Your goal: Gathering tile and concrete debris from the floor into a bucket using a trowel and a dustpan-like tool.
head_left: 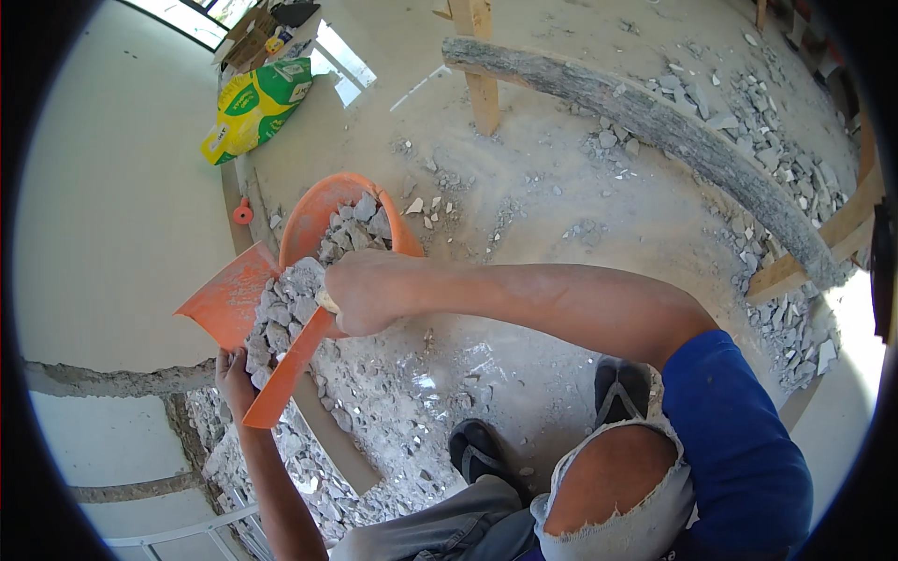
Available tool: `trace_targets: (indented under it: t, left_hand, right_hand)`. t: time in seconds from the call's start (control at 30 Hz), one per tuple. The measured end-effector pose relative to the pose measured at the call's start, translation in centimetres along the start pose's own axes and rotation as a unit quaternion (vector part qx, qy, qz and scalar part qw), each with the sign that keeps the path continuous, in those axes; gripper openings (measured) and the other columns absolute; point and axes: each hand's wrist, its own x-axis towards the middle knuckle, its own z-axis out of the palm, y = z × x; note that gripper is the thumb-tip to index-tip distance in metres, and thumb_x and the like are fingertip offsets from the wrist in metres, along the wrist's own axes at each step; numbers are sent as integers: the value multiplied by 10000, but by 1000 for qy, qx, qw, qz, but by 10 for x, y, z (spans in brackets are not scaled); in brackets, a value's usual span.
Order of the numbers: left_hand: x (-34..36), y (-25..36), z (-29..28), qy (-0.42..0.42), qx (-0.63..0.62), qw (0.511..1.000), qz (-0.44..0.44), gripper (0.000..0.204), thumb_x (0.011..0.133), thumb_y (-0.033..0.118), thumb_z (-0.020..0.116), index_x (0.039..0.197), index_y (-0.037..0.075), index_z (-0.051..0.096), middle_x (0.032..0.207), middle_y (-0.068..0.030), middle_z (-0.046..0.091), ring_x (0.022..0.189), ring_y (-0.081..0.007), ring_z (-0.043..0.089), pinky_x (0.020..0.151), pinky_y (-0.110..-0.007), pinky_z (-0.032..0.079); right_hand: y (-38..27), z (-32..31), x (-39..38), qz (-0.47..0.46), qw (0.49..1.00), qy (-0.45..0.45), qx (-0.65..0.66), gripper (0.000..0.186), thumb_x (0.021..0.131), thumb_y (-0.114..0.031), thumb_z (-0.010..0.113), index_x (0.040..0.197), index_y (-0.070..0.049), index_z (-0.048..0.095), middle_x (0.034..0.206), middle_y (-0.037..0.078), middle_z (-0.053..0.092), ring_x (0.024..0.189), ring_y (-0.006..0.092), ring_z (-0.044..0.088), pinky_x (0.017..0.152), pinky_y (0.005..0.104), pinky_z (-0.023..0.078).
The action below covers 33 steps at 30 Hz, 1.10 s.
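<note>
- The pan (223, 297), orange and dusty, is held just on the near left side of the bucket (405, 236); whether the two touch cannot be told.
- The pan is heaped with grey rubble (283, 304) between its two raised sides.
- The bucket, also orange, is partly filled with similar chunks, and the two heaps are seen to meet at its rim.
- The right grip (367, 292) is closed on the upper end of the pan's right side, with the forearm stretched across from the right.
- The left grip (234, 379) is placed at the pan's lower left end, fingers against it; how tightly it is closed cannot be told, as part is hidden.
- The floor (524, 234) is strewn with dust and broken pieces.
- A green and yellow bag (260, 107) is set by the wall (122, 206), beyond the bucket.
- A rough grey beam (655, 117) is seen at upper right, near a wooden post (479, 79).
- Dark sandals (486, 453) are worn.
</note>
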Motion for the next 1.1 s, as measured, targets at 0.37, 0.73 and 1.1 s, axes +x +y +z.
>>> trace_targets:
  t: [0.37,0.73,1.1]
  left_hand:
    - [74,25,44,-138,344,914,165,425,898,10,517,1314,-67,542,1205,-164,631,1059,-252,622,932,-372,492]
    - [-29,126,224,-248,176,934,188,328,899,21,513,1210,-65,571,1083,-116,629,972,-191,604,883,-319,475]
    - [-61,-59,471,-253,11,958,-137,186,968,15,541,1131,-29,618,1008,-62,646,872,-103,603,767,-239,477]
  right_hand:
    - [134,54,-228,305,902,304,-22,431,811,-117,630,1196,39,515,1174,248,515,937,440,648,854,514,527]
    - [320,-19,-395,567,599,542,-160,630,883,-293,687,1408,-8,484,1195,227,643,1099,416,639,929,515,507]
    - [427,-109,-379,637,573,494,-147,490,860,-153,648,1336,-98,548,1181,204,639,1089,386,652,883,476,540]
